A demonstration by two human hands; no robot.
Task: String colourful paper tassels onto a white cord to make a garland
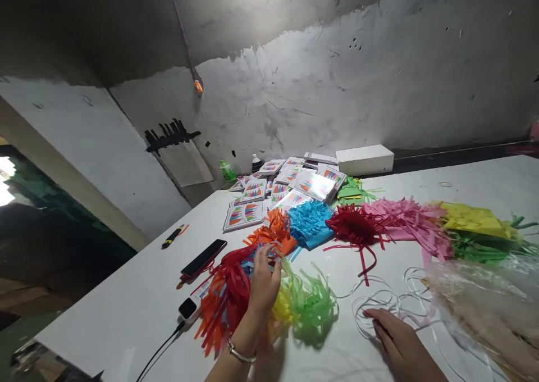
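over a white table (138,303), left hand (263,278) pinching tassels (238,286) (many-coloured), right hand (392,334) pinching white cord (379,300)

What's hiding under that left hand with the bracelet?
Red fringe and yellow fringe peek out beside the left hand. Whatever lies straight under its palm is covered.
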